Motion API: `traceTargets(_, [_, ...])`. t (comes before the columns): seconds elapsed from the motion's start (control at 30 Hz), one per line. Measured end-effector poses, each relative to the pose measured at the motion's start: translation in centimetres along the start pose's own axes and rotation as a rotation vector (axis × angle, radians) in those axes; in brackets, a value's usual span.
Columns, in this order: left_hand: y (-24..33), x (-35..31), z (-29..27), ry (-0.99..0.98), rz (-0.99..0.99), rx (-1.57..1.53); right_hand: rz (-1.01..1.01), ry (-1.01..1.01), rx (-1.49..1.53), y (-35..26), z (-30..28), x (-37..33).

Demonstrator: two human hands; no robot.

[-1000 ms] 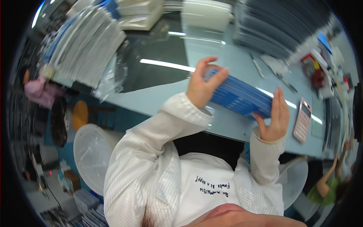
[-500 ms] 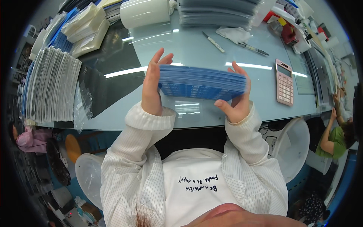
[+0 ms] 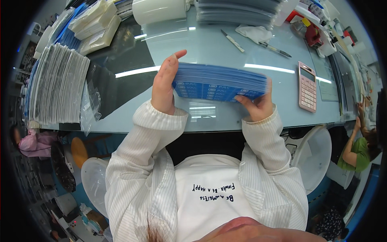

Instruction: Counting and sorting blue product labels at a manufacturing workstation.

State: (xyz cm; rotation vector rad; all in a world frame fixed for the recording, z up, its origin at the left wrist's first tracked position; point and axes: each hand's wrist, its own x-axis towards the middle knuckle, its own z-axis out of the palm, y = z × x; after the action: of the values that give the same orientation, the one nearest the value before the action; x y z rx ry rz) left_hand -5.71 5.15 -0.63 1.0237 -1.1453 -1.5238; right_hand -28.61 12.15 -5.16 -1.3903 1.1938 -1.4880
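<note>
A thick stack of blue printed sheets (image 3: 219, 82) is held on edge above the glass tabletop, tilted a little down to the right. My left hand (image 3: 164, 82) presses against its left end, the fingers bent toward the far side. Around the right end, my right hand (image 3: 260, 105) grips the stack with the thumb on the near printed face; its other fingers are mostly hidden behind the sheets.
A tall pile of pale sheets (image 3: 58, 86) stands at the left, beside clear plastic film (image 3: 90, 105). A white roll (image 3: 159, 10) and a grey stack (image 3: 238, 11) sit at the back. A knife (image 3: 232, 40), pen (image 3: 276, 50) and pink calculator (image 3: 307, 86) lie to the right.
My right hand has closed round the right end, its thumb now on the printed face. My left fingers have bent inward. The stack sits slightly further right and higher in view.
</note>
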Motion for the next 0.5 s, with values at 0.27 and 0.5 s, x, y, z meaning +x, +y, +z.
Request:
traceTargets(0.27, [-1.1,1.1,-4.4,-0.359,0.151,0.09,0.061,-0.015,0.077,-0.3,-0.3,-0.1])
traceTargets(0.5, [-0.2,1.7,-5.1,-0.396,0.046,0.443,0.1,-0.031,-0.065,-0.9,-1.3,0.6])
